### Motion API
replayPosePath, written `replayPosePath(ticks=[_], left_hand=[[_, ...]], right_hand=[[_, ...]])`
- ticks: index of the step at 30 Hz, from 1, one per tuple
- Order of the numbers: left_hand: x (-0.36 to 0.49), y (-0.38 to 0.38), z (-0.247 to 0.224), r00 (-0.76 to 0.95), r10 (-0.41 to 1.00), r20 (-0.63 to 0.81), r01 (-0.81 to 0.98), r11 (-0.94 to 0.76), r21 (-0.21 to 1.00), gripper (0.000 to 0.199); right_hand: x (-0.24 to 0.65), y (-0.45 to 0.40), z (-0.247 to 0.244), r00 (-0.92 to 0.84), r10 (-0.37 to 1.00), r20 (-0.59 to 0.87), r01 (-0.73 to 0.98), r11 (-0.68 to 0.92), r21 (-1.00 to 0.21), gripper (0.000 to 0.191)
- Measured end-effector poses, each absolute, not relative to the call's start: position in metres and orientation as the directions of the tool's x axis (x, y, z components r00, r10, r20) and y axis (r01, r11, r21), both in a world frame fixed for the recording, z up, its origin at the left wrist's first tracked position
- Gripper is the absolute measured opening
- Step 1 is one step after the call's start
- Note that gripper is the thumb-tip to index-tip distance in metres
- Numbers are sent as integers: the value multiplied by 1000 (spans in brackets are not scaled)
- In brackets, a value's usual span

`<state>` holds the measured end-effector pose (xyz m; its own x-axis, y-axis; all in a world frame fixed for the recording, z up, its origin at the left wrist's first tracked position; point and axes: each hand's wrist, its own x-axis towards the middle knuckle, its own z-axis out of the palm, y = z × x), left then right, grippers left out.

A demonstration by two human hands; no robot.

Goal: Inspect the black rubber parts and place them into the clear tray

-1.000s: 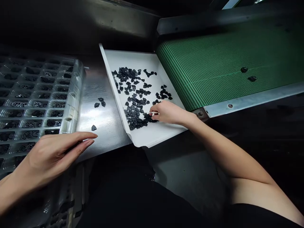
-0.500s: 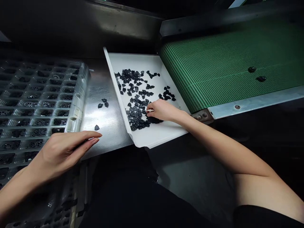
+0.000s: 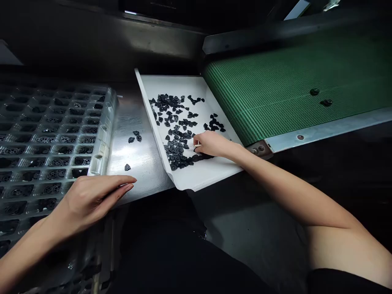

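Note:
My right hand (image 3: pixel 212 143) is low over the white tray (image 3: pixel 196 179), its fingers closed around a small white piece (image 3: pixel 197 144) whose kind I cannot make out. Beneath and beside those fingers lie many small black plastic parts (image 3: pixel 176 153), flat and roughly three-cornered. My left hand (image 3: pixel 94 194) hovers at the front edge of the metal table (image 3: pixel 137 175), thumb and fingers slightly apart with nothing visible between them. Just beyond its fingertips lies a single black part (image 3: pixel 127 167). Farther back sits a little group of black parts (image 3: pixel 135 137).
On the left, stacked clear plastic trays (image 3: pixel 102 141) hold black parts in their pockets. To the right, a green conveyor belt (image 3: pixel 260 90) ends at the white tray's side and carries two dark pieces (image 3: pixel 326 102). A dark metal wall (image 3: pixel 159 45) stands behind.
The view has shifted slightly. My right hand stays among the black parts with its fingers still around the white piece, moved a little rightward. My left hand remains by the table's front edge.

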<state>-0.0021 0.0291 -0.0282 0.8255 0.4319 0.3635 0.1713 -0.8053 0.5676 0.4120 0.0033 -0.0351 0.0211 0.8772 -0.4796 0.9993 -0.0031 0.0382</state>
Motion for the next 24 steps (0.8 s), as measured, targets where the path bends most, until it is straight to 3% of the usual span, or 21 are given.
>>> replayPosePath(ticks=[8,18,24], left_hand=[[-23,44,-58,848,380,369,168,-853,495,37],[-13,40,-48,845,358,396,153,-873,463,32],[-6,35,-35,849,391,354,158,-828,538,26]], right_hand=[[419,5,-34,9,884,-468,998,21,59,29],[424,2,-40,43,915,-402,989,17,146,31],[427,4,-40,62,914,-400,989,-2,149,30]])
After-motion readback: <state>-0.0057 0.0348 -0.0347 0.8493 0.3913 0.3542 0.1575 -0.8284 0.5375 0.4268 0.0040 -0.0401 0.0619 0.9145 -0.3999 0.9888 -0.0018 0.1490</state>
